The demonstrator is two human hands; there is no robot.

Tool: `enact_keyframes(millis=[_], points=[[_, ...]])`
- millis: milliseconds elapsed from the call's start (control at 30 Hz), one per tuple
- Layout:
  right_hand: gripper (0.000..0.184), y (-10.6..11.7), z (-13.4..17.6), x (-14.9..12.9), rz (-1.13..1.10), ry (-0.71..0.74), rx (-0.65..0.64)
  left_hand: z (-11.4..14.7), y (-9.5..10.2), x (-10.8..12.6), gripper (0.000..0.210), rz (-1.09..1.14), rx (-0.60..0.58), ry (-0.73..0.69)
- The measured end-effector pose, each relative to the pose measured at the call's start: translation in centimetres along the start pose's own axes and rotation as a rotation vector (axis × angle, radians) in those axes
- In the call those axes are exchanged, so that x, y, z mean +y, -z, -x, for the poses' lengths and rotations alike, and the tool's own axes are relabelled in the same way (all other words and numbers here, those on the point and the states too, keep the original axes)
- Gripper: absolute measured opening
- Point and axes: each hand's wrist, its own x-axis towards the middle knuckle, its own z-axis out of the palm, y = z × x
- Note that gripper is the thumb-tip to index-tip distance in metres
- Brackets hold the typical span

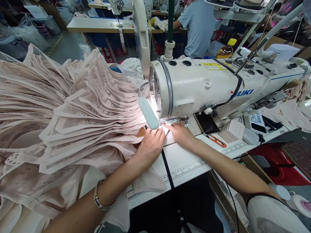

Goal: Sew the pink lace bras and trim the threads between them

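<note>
My left hand (151,143), with a ring on one finger, presses closed fingers on a pale pink fabric piece (169,138) beside the needle area. My right hand (180,133) reaches in from the other side, its fingertips closed on the same fabric. Both hands are under the head of a white sewing machine (191,87). A small lamp (149,113) lights the spot and partly hides the needle and presser foot. To the left, a large stack of pale pink lace-trimmed fabric pieces (94,103) spreads right up to my left hand.
On the machine table (184,161), with printed rulers, lie orange thread snips (217,141), a dark phone (206,123) and a stack of pale cards (232,130). A bottle of yellow oil (225,50) stands behind the machine. Another person (200,27) sits beyond, near another sewing table (102,25).
</note>
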Motion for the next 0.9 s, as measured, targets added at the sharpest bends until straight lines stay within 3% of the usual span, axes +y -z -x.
enact_keyframes(millis=[200,333,567,700,767,900], points=[[0.038,-0.3,0.5,0.1,-0.315,-0.068,0.046,-0.1,-0.1,-2.8,0.023,0.167,-0.104,0.038],[0.038,-0.6,0.8,0.1,-0.262,-0.015,0.049,-0.1,-0.7,-3.5,0.019,0.253,-0.114,0.057],[0.048,-0.2,0.7,-0.1,-0.147,0.085,0.033,0.0,-0.6,-2.9,0.023,0.124,0.0,0.027],[0.046,-0.1,1.0,-0.1,-0.109,0.103,0.052,-0.1,-0.4,-2.9,0.026,0.123,-0.027,0.004],[0.045,-0.1,1.0,-0.1,-0.074,0.106,0.064,-0.1,-0.4,-3.0,0.026,0.188,-0.074,0.047],[0.041,0.0,1.1,-0.3,0.024,0.127,0.085,-0.2,-0.7,-3.0,0.024,0.361,-0.123,0.266]])
